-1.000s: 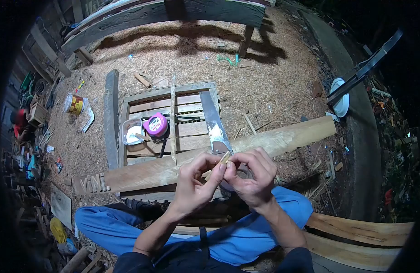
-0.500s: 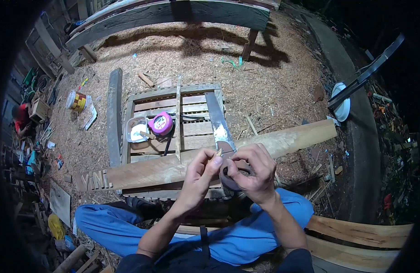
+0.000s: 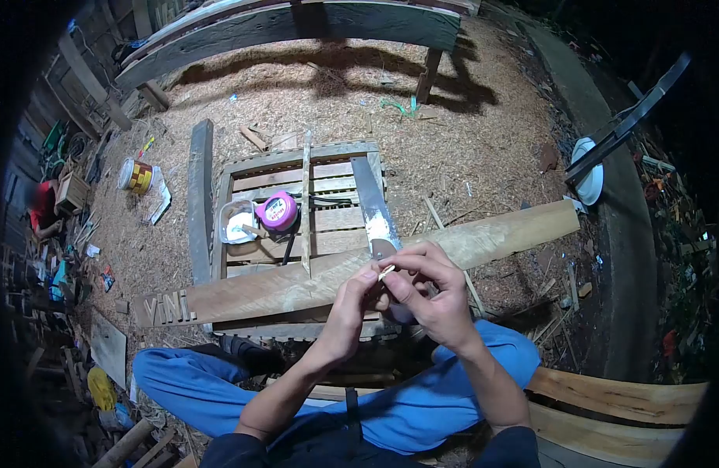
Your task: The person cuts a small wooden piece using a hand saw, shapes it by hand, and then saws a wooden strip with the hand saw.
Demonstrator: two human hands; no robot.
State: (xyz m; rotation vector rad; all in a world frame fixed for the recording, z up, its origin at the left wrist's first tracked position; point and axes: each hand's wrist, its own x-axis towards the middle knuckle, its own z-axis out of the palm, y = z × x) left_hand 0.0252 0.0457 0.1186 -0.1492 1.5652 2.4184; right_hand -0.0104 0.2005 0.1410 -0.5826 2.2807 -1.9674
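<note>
A small pale wooden piece (image 3: 386,272) is pinched between the fingertips of my left hand (image 3: 348,312) and my right hand (image 3: 437,299), both closed on it. Beneath them, a handsaw (image 3: 370,195) with a white smear on its blade lies across a long wooden board (image 3: 500,235); my hands hide most of its handle. Small wooden letters (image 3: 172,307) stand in a row at the board's left end. Beyond the board are a pink tape measure (image 3: 278,211) and a clear tub (image 3: 239,224) of white paste with a stick in it.
A slatted pallet (image 3: 336,221) bears the board, with a thin wooden strip (image 3: 306,195) across it. A dark beam (image 3: 200,195) lies to its left. At the back stands a wooden bench (image 3: 297,30). A person in red (image 3: 44,207) is at far left.
My hands have come together, and my right hand's fingertips now meet the small wooden piece in my left. The view has shifted slightly.
</note>
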